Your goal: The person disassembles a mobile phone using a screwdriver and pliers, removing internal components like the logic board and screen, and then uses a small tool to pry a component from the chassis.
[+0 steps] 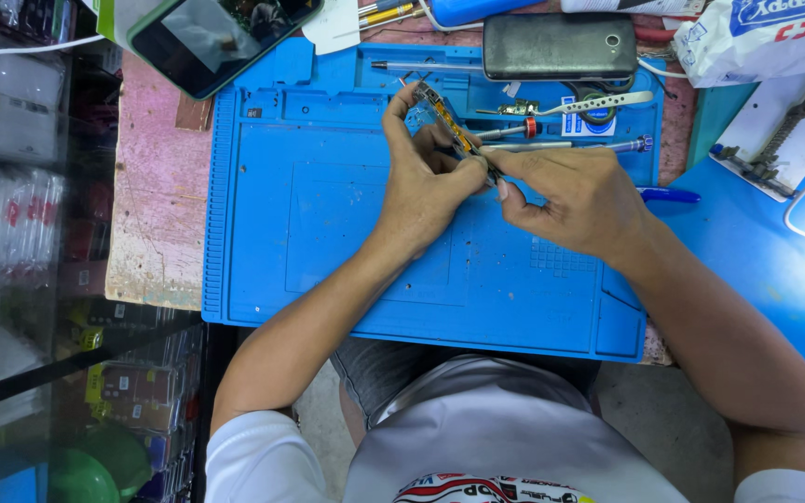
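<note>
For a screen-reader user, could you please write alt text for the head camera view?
Seen from above, a person's left hand and right hand hold a narrow circuit board over a blue repair mat. Beyond lie a dark phone, tweezers and a screwdriver.

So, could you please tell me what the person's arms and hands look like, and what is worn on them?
Both arms are bare from the short white sleeves down. The left hand and right hand wear no gloves, and no ring, watch or bracelet shows. The white shirt has a coloured print at the chest.
</note>
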